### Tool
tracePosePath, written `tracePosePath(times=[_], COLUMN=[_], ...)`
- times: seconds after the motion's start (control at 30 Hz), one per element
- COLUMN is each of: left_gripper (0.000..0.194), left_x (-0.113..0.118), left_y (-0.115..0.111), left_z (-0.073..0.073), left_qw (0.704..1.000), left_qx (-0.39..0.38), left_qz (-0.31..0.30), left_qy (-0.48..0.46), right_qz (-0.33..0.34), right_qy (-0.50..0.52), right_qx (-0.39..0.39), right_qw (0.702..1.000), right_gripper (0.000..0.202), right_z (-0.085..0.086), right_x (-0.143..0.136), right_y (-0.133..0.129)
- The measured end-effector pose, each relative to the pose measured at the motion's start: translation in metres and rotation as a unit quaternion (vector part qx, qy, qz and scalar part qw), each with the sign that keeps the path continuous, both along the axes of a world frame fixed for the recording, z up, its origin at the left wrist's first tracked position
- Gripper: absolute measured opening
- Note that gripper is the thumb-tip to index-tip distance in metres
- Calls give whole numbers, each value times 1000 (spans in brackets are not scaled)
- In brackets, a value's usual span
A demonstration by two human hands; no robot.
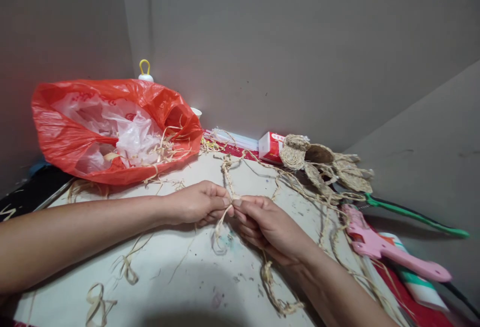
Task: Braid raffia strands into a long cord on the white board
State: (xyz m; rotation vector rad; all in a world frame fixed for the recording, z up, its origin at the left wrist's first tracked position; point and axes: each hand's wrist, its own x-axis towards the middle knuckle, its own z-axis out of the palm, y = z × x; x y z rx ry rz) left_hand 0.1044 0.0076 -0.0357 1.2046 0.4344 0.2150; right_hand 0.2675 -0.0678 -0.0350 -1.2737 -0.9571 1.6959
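Fibre cord (pixel 227 173) over the worktop (pixel 187 272), pinched in the narrow grip of left hand (pixel 202 202) and right hand (pixel 264 219); printing on the red-and-white box (pixel 270 147) behind, too small to read.

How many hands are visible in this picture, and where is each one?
2: the left hand, left of centre, and the right hand, just right of it, meeting at the fibre cord. No other hand shows.

Plain grey wall (pixel 300 57) behind the far edge of a stained white table (pixel 150 257), vertical seam (pixel 149 17) toward the left — darker wall (pixel 63 27) beyond, paler wall section (pixel 423 152) past the right edge, dim light, rounded shadow (pixel 193 312) at the near edge
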Motion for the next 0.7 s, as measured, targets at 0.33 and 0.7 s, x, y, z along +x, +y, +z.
tracePosePath(times=[0.33,0.7], left_gripper=[14,12], left_x=[2,0], left_y=[-6,-36], left_z=[14,6], left_qw=[991,963], left_qx=[11,189], left_qz=[-9,25], left_qy=[133,191], right_qz=[-30,-45], right_qy=[-74,4], right_qx=[22,8], right_qw=[997,999], right_gripper=[35,45], right_z=[-2,0], right_x=[-19,-31], right_y=[-6,-11])
